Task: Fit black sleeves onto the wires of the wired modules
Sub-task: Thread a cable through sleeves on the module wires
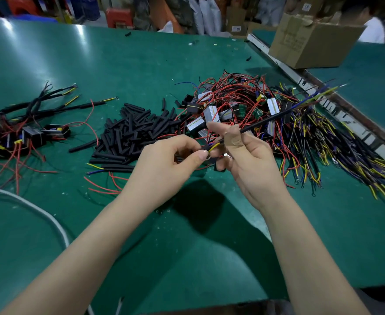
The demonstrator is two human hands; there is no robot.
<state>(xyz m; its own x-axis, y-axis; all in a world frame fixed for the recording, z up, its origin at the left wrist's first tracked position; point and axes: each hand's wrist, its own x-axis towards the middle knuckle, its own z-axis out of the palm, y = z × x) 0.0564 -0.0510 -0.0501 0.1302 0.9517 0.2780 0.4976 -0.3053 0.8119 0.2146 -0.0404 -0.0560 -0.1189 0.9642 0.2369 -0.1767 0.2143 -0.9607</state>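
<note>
My left hand pinches the end of a black sleeve between thumb and fingers above the green table. A yellow wire tip pokes out of it. My right hand grips the sleeved wire bundle, which runs up and right to blurred blue and yellow wire ends. Loose black sleeves lie heaped behind my left hand. Wired modules with red wires are piled behind my right hand.
Sleeved modules lie at the left. Yellow and blue wires spread at the right. A cardboard box stands at the back right, beside a metal rail. A white cable curves at the near left.
</note>
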